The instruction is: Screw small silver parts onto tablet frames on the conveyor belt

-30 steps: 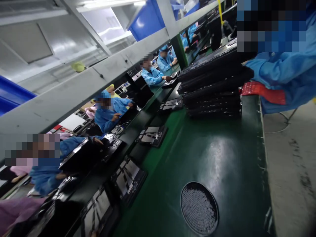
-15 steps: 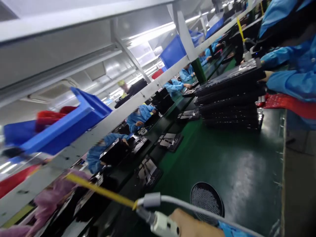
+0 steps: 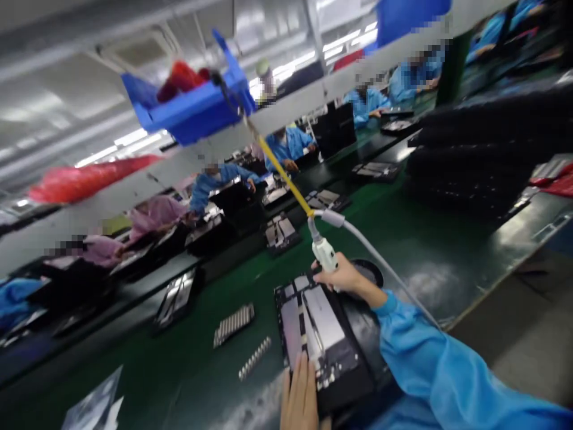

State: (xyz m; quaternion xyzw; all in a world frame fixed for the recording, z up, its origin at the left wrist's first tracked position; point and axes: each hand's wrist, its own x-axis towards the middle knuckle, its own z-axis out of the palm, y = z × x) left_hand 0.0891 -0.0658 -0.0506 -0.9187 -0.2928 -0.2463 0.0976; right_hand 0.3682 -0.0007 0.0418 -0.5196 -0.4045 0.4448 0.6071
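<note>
An opened tablet-like device (image 3: pixel 326 316) with grey battery panels lies on the green bench in front of me. My left hand (image 3: pixel 299 394) rests on its near end, fingers stretched out flat. In my right hand (image 3: pixel 344 276) is a white electric screwdriver (image 3: pixel 325 253), gripped over the device's far edge. A yellow cord (image 3: pixel 286 178) holds the screwdriver from above, and a grey cable (image 3: pixel 380 257) runs off it. Whether its tip touches a screw is hidden. Behind my right hand a round black dish (image 3: pixel 373 272) shows in part.
Left of the device lie a ribbed block (image 3: pixel 233 324) and a narrow ribbed strip (image 3: pixel 255 358). A tall black stack (image 3: pixel 474 161) stands at the right. More opened devices (image 3: pixel 281 233) line the bench. Blue bins (image 3: pixel 197 113) hang above. Co-workers in blue and pink sit opposite.
The view has swung left and down, bringing the opened device and my left hand into sight. My right hand still grips the screwdriver, now at the device's far edge.
</note>
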